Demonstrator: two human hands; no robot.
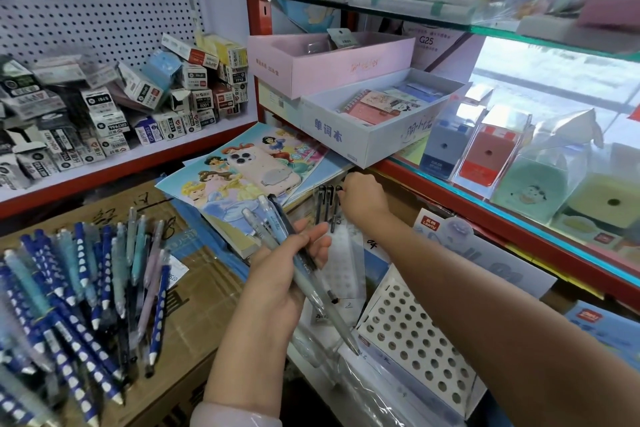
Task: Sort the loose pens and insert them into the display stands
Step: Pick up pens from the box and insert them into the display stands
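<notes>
My left hand [287, 267] grips a small bunch of pens [277, 229], pale blue, clear and dark, with their tips pointing down to the right. My right hand [363, 201] reaches forward and pinches the top of a dark pen [335, 210] standing in a clear display stand [341, 263]. Two more dark pens [322, 203] stand upright beside it. A white stand [412, 333] with rows of round holes sits lower right, holding nothing. A heap of loose pens [76, 288], mostly blue with white dots, lies on a cardboard box at the left.
A pink phone [263, 168] lies on cartoon notebooks [221, 191] behind the hands. Refill boxes [114, 104] pile on the left shelf under a pegboard. Open notebook boxes [363, 121] overhang the red shelf edge. Sharpeners in clear packs [485, 149] line the glass shelf at right.
</notes>
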